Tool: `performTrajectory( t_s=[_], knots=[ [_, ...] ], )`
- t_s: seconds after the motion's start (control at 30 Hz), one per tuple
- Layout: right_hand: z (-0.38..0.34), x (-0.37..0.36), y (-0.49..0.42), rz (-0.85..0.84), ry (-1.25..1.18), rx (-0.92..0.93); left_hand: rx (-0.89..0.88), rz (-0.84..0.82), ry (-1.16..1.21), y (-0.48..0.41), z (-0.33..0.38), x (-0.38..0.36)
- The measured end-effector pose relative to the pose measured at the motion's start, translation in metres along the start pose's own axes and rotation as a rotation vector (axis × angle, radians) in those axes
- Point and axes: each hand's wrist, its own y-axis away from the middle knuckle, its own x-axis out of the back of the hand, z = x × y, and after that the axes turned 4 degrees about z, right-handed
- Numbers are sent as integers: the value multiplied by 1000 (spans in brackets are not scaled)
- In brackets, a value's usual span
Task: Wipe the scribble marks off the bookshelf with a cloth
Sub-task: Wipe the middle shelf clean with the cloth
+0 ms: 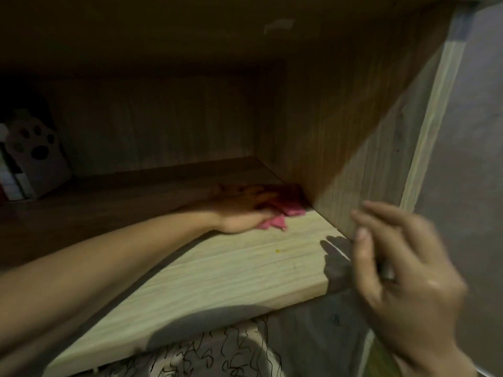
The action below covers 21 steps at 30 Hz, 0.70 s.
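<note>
A pink cloth (pixel 277 220) lies on the wooden shelf board (pixel 231 265), pushed toward the right side panel (pixel 362 148) of the bookshelf. My left hand (pixel 245 210) reaches into the shelf and lies flat on the cloth, pressing it down; its fingers are in shadow. A small yellow mark (pixel 277 250) shows on the lit part of the board, just in front of the cloth. My right hand (pixel 400 273) hovers at the front corner of the side panel, fingers loosely bent and holding nothing.
At the far left of the shelf stands a white holder with a paw-print cutout (pixel 36 153) beside some books (pixel 12 183). Patterned fabric (pixel 215 352) shows below the board's front edge. A grey wall (pixel 473 186) lies to the right.
</note>
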Motion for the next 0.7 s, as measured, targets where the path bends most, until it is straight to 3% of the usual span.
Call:
performTrajectory(
  t_s=[0.03, 0.07, 0.1, 0.13, 0.23, 0.33, 0.4, 0.5, 0.63, 0.7],
  knots=[
    [5, -2, -6, 108, 25, -7, -108, 36, 8, 16, 22, 3],
    [9, -3, -14, 201, 80, 5, -134, -48, 56, 24, 37, 5],
    [13, -8, -23, 261, 83, -3, -149, -118, -40, 35, 50, 13],
    [15, -15, -28, 286, 55, -31, -38, -120, -33, 40, 64, 23],
    [13, -32, -36, 210, -115, -205, 107, -188, 73, 33, 49, 26],
    [19, -35, -34, 141, -105, -285, 194, -70, 325, -15, 41, 22],
    [21, -34, -33, 118, -98, -295, 157, -38, 300, -31, 39, 11],
    [19, -29, -32, 99, -97, -292, 243, -74, 143, -26, 55, 12],
    [21, -25, -30, 108, -123, -290, 27, -86, -6, 44, 85, 13],
    [22, -29, -28, 133, -157, -290, 75, -135, 6, 63, 69, 19]
  ],
)
